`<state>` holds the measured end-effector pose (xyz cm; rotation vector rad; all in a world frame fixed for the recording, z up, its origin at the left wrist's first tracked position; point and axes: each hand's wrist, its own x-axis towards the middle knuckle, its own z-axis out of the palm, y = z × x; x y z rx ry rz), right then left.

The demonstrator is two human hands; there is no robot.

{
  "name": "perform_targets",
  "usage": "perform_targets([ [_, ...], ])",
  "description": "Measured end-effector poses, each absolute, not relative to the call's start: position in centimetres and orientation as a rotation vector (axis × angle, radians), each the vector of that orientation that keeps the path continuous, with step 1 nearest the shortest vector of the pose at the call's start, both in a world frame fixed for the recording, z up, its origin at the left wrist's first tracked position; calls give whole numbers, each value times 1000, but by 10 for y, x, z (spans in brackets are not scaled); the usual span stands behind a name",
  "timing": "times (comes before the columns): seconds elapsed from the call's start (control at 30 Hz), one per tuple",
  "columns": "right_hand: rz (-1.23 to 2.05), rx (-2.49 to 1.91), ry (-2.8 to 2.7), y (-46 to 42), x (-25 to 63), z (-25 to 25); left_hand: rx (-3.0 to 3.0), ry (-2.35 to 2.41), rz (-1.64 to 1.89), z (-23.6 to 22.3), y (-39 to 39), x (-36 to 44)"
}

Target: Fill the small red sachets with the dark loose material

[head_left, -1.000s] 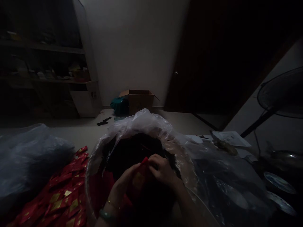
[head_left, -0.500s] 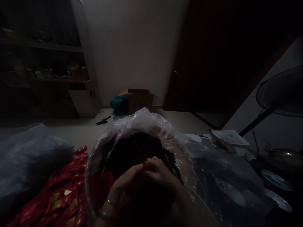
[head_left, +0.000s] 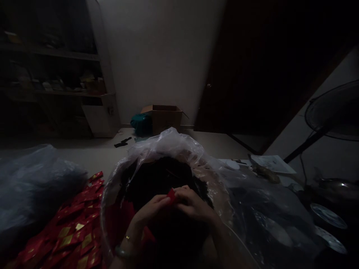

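Pinching a red packet (head_left: 171, 196) right up at the fingertips, that's our left hand (head_left: 151, 209) and right hand (head_left: 193, 204) meeting, fingers curled in and pressed close from both sides! The packet sits between them, only a small red corner showing, held above a dark heap (head_left: 158, 177) we can't make out in this light. Our left wrist carries a pale bangle (head_left: 122, 252) and a thin gold bracelet (head_left: 128, 237). Around the hands runs a clear basin (head_left: 108, 213) lined with a plastic bag (head_left: 168, 144), its slack bunched up on the far side and spreading right. Just left of the basin, a pile of red packets (head_left: 67, 231) with gold squares fans out, a grey bag (head_left: 33, 183) lying beside it. Over on the right we've got two patterned plates (head_left: 328, 216), a metal pan (head_left: 336, 188) and a sheet of paper (head_left: 276, 164), with a fan (head_left: 332, 110) beyond. Far out on the floor (head_left: 213, 145) sit a cardboard box (head_left: 164, 118) and a teal bag (head_left: 141, 124), against the wall, with a shelf unit (head_left: 53, 89) far left and a dark door (head_left: 241, 74) far right.
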<state>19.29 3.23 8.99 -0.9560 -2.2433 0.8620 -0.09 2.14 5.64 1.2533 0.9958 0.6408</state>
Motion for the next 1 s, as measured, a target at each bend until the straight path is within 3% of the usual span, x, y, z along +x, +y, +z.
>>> perform_targets([
  [0.17, 960, -1162, -2213, 32, 190, 93, 1178, 1086, 625, 68, 28, 11],
  [0.33, 829, -1295, -2230, 33, 193, 90, 1181, 1117, 609, 78, 27, 14],
  [0.8, 995, -862, -2442, 33, 200, 96, 1259, 1049, 505, 68, 30, 5],
  [1.0, 1004, -921, -2463, 30, 193, 87, 1381, 939, 557, 52, 34, 7],
])
